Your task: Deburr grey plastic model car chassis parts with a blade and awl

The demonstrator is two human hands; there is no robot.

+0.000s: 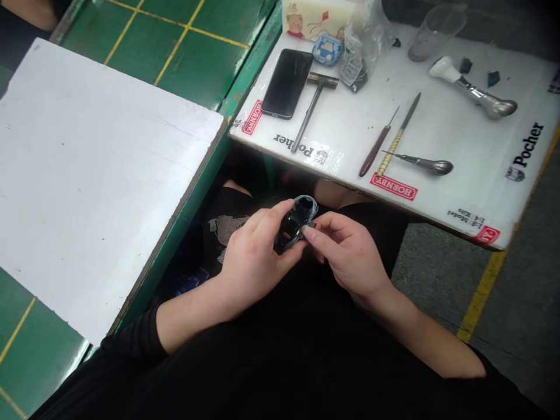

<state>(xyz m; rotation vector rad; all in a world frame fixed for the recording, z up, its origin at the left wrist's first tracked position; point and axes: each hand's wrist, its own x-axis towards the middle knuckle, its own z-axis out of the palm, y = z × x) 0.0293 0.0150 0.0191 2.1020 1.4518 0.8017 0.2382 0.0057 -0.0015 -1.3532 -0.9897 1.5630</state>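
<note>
The black plastic piece (291,233) looked dull, the phone (286,83) had glossy glass, the dark wooden handle (375,150) shone softly, the metal tool head (440,167) gleamed, and the white board (481,146) looked smooth.

Left hand (256,259) & right hand (352,256) hold small object (294,224) between them, above lap. Ahead: surface (336,131) w/ phone (286,83) near its left end, T-handle tool (312,111) just right of it, awls (385,140) further right. Board (100,175) lies left of hands.
</note>
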